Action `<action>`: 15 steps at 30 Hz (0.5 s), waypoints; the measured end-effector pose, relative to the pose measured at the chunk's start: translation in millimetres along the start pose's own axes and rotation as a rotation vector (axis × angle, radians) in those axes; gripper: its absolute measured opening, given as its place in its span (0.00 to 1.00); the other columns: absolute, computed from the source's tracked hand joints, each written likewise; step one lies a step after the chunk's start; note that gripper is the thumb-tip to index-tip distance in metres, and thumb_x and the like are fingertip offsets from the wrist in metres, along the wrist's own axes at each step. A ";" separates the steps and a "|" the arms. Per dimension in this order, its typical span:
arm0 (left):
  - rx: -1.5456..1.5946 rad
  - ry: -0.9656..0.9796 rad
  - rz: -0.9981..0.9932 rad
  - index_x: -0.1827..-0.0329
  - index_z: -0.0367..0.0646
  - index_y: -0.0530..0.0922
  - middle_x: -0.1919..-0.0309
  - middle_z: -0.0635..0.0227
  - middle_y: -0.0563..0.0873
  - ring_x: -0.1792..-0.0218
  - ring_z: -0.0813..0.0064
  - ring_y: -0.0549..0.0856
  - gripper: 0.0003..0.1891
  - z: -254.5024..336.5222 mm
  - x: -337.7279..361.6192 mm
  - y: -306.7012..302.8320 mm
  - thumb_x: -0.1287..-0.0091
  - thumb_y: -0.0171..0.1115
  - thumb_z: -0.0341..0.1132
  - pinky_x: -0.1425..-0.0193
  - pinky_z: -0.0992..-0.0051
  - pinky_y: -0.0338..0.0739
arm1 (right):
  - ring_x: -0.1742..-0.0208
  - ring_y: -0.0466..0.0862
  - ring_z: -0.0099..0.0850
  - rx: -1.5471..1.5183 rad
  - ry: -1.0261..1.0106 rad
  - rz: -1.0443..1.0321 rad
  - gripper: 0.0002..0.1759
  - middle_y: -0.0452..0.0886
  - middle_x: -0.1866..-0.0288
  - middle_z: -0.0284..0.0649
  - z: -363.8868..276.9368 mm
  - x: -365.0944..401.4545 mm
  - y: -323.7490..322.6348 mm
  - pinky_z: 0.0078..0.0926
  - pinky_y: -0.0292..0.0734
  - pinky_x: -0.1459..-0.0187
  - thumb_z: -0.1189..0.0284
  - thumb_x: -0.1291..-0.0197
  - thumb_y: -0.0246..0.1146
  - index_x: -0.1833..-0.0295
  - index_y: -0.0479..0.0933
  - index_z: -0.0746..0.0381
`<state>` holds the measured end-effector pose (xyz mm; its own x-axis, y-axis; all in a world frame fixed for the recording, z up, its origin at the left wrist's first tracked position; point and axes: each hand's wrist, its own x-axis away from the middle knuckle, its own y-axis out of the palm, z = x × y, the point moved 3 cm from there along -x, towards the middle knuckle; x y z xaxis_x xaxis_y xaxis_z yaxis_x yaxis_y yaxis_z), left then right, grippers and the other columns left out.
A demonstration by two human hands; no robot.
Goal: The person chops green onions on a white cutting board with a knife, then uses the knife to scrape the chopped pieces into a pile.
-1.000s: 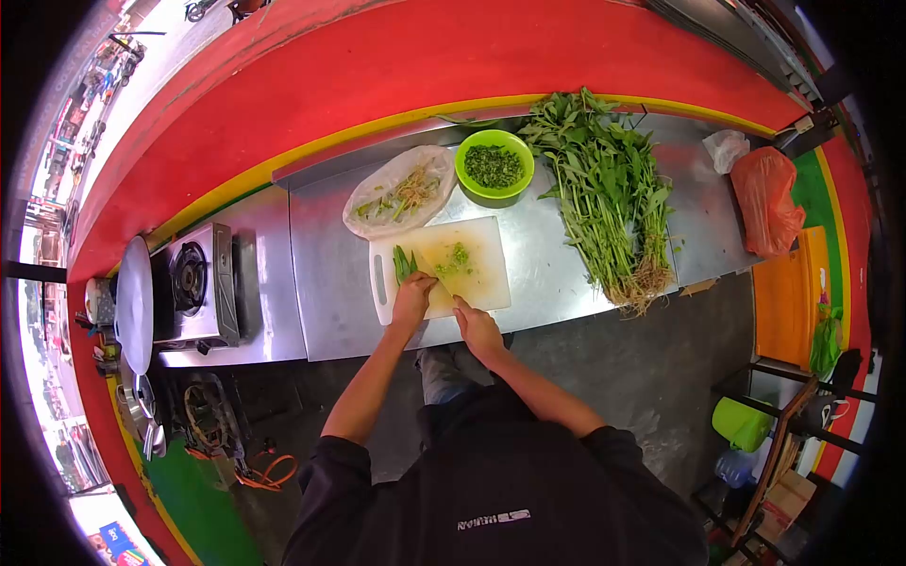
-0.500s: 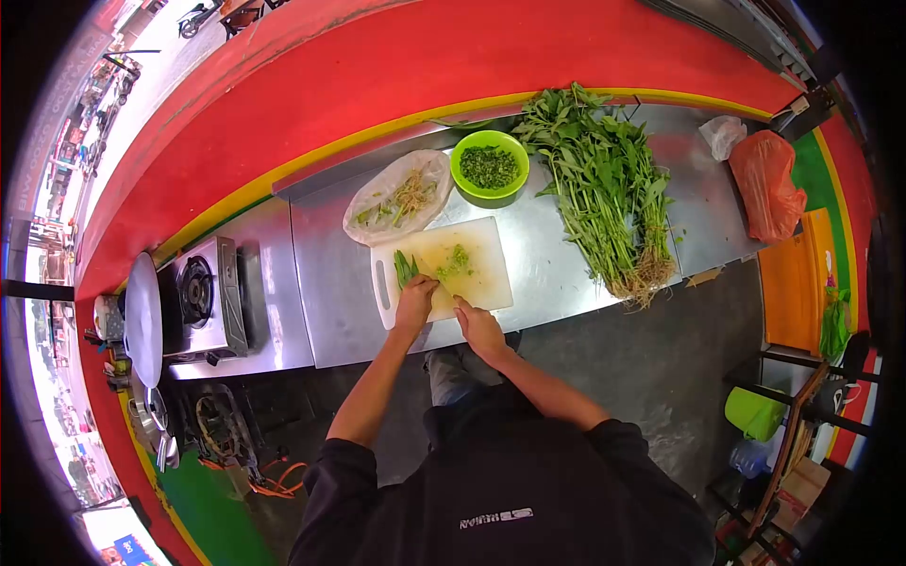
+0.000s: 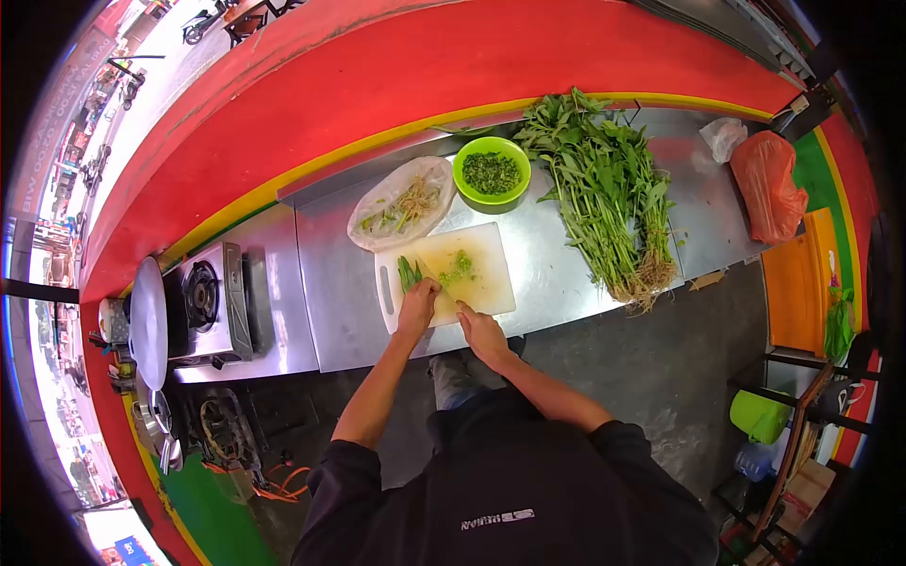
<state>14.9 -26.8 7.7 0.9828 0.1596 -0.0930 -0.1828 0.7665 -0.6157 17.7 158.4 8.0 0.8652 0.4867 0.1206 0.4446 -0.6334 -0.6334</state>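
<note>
On the white cutting board, my left hand is closed around a small bunch of green stalks that look like scallions. Their green ends stick out past my fingers, to the upper left. My right hand is at the board's near edge, wrapped round what looks like a knife handle; the thin blade between the hands is hard to make out. Chopped light-green pieces lie on the board just beyond my hands. Behind the board stands a lime-green bowl of chopped dark greens.
A clear plastic bag with root trimmings lies behind the board. Leafy stalks with roots cover the counter to the right, before a red plastic bag. A gas stove stands at the left, beside a large round lid.
The whole view has shifted slightly down and to the right. Both hands keep nearly the same place and grip at the board.
</note>
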 end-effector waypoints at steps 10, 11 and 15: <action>-0.005 0.004 -0.003 0.58 0.36 0.72 0.67 0.47 0.84 0.63 0.42 0.85 0.06 3.5 -3.4 -1.5 0.32 0.60 0.19 0.60 0.53 0.78 | 0.65 0.87 0.60 -0.078 0.017 0.002 0.19 0.84 0.68 0.62 8.2 3.9 4.1 0.57 0.81 0.61 0.63 0.23 0.56 0.35 0.77 0.62; -0.006 0.005 -0.003 0.58 0.36 0.72 0.67 0.47 0.84 0.63 0.42 0.85 0.06 2.6 -3.9 -1.0 0.32 0.60 0.19 0.60 0.53 0.78 | 0.64 0.87 0.61 -0.061 0.038 -0.021 0.20 0.85 0.67 0.62 10.6 3.6 6.5 0.59 0.82 0.61 0.62 0.23 0.55 0.33 0.76 0.59; -0.010 -0.001 0.003 0.58 0.36 0.72 0.67 0.47 0.84 0.64 0.42 0.85 0.06 -2.7 -2.4 2.6 0.31 0.61 0.20 0.61 0.54 0.78 | 0.66 0.87 0.59 -0.081 0.022 0.016 0.19 0.84 0.68 0.62 2.9 6.4 -2.4 0.55 0.81 0.63 0.65 0.24 0.58 0.35 0.78 0.64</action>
<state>12.1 -26.8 4.2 0.9821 0.1626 -0.0946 -0.1858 0.7598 -0.6230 21.5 164.7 8.2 0.8768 0.4634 0.1282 0.4471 -0.6878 -0.5719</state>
